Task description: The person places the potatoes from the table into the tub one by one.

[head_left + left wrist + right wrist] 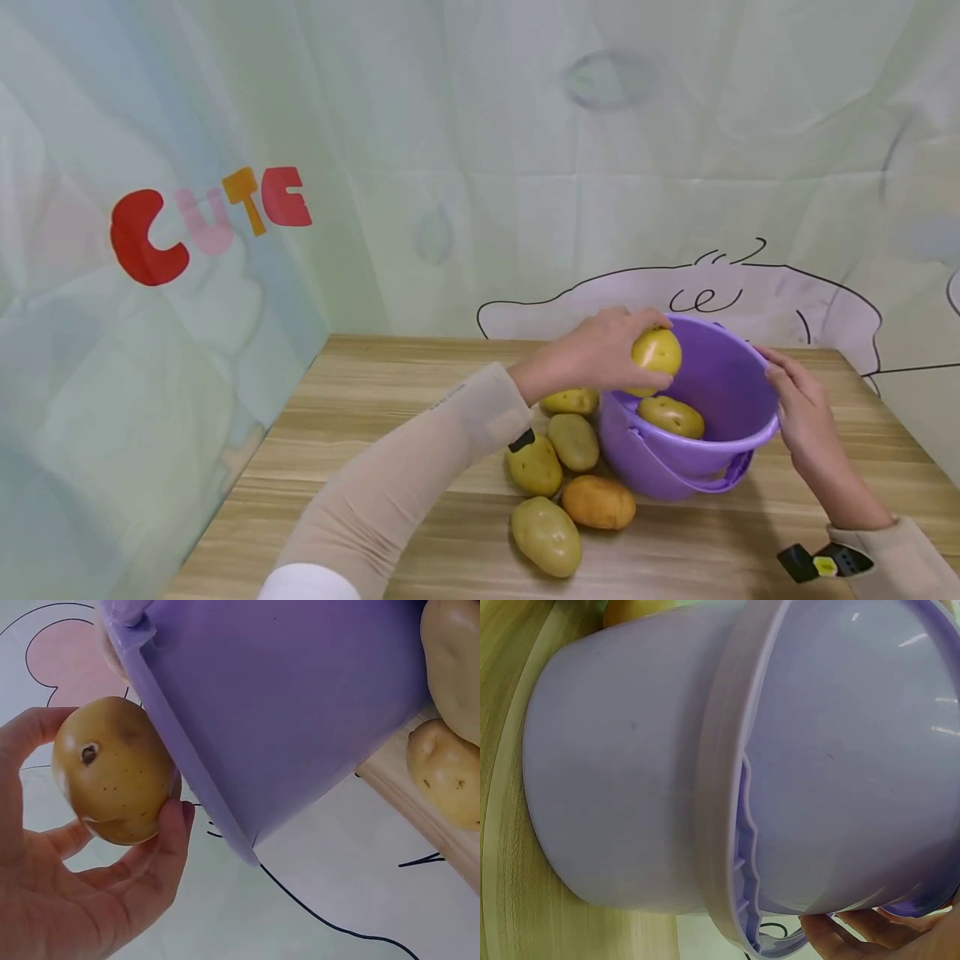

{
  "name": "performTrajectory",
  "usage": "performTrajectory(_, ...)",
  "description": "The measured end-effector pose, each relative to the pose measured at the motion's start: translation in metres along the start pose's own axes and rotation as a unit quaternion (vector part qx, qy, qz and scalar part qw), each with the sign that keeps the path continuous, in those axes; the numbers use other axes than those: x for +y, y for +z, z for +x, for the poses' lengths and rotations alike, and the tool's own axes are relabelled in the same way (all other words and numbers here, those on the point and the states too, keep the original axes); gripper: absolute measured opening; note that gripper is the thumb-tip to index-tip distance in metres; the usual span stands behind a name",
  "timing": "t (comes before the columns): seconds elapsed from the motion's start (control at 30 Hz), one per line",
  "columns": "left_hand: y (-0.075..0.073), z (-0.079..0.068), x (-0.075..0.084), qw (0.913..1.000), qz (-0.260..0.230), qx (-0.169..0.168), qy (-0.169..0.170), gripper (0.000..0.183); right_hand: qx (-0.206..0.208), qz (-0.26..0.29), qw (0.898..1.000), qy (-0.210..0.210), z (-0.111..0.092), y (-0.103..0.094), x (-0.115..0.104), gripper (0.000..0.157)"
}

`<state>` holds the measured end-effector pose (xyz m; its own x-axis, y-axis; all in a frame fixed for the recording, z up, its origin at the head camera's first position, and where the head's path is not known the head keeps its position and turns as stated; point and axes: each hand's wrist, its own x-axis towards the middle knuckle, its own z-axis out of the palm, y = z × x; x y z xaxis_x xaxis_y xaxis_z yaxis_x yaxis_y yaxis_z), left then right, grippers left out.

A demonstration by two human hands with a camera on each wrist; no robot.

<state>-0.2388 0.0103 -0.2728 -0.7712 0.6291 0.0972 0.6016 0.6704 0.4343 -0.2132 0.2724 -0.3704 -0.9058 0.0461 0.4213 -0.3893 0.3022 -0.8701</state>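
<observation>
From my station I see the left hand (609, 354) clamped round a potato (658, 354), long axis hard to judge; the bucket (645, 462) opens just right of those fingers, and the right hand (808, 408) grips its opposite rim

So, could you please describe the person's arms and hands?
The left hand and right hand are bare. Both arms wear beige sleeves, the left with faint print near the cuff and white fabric higher up. A black piece shows at the left wrist, and a black device with a yellow patch at the right.
</observation>
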Motion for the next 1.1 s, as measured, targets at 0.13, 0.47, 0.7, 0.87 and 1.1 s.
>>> performTrajectory(0.13, 0.004, 0.001, 0.002, 0.9999, 0.013, -0.004, -0.002, 0.065, -0.002, 0.004, 1.000, 0.001, 0.000, 0.000, 0.000, 0.036)
performTrajectory(0.47, 0.011, 0.000, 0.004, 0.9997, 0.021, -0.003, 0.015, 0.065, 0.001, 0.008, 1.000, 0.000, 0.000, 0.000, 0.001, 0.035)
performTrajectory(0.7, 0.012, 0.001, 0.004, 0.9977, 0.059, 0.000, 0.035, 0.062, -0.003, 0.024, 1.000, 0.000, 0.000, 0.000, 0.001, 0.035)
performTrajectory(0.87, 0.010, 0.001, 0.005, 0.9972, 0.070, 0.002, 0.027, 0.055, -0.002, 0.019, 1.000, 0.001, 0.001, 0.000, 0.001, 0.035)
performTrajectory(1.1, 0.008, -0.002, 0.003, 0.9980, 0.058, 0.004, 0.026, 0.051, -0.001, 0.023, 1.000, 0.005, 0.001, 0.000, 0.002, 0.035)
